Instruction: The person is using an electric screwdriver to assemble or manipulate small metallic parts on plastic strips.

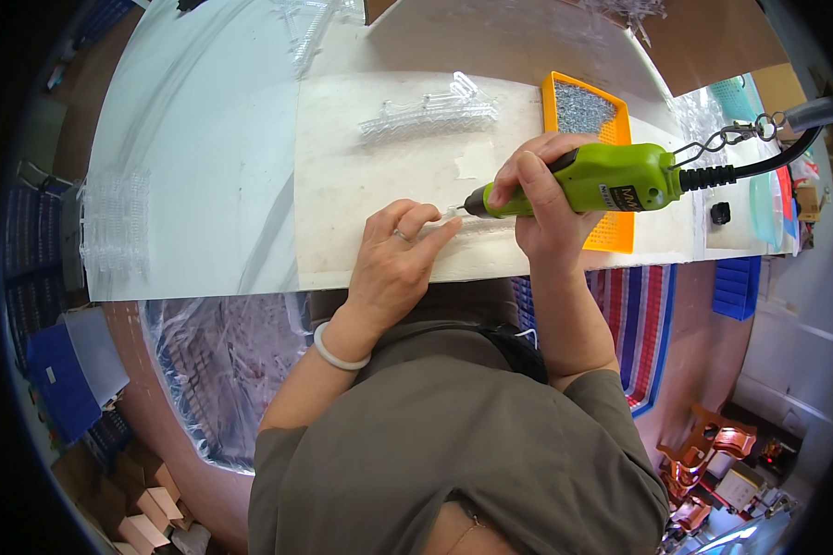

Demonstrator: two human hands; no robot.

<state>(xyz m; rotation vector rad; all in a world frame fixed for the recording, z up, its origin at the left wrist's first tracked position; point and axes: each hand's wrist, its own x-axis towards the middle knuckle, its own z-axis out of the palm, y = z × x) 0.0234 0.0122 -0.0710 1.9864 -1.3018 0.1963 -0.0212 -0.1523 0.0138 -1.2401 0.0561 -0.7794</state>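
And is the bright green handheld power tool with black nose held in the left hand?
No: the right hand grips the bright green handheld power tool, while the left hand is near its black nose.

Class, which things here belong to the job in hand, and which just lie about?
Likely for the job:
- green corded power tool in the right hand
- row of clear plastic pieces
- orange rectangular plastic tray of small grey metal parts

Apparently lying about:
- blue plastic bin
- brown cardboard boxes
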